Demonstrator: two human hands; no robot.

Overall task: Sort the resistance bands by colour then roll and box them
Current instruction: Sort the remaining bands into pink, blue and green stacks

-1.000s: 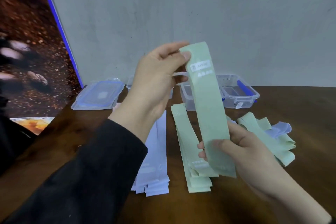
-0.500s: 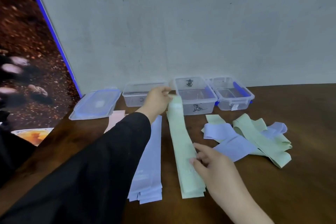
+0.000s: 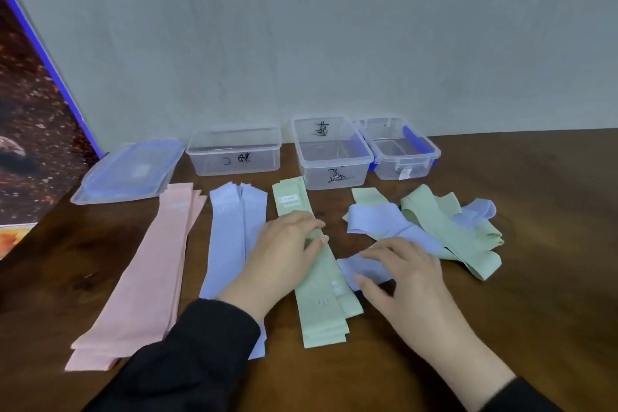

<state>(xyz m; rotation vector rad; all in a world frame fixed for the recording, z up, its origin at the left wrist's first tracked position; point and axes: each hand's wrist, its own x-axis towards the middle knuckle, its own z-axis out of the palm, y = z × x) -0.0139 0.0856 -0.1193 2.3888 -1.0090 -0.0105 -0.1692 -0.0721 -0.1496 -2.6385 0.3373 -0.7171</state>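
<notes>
Mid-sort: left hand (image 3: 284, 252) flat, fingers relaxed, on green stack (image 3: 314, 271); right hand (image 3: 406, 273) loose over blue band (image 3: 368, 269), gripping nothing. Next: blue band onto blue stack (image 3: 234, 237).

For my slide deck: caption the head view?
Left hand rests on green stack; right hand touches a blue band.

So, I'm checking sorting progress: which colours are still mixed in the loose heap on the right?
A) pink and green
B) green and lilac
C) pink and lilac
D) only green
B: the loose heap shows only green and lilac bands tangled together; the pink bands all lie stacked at far left.
</notes>
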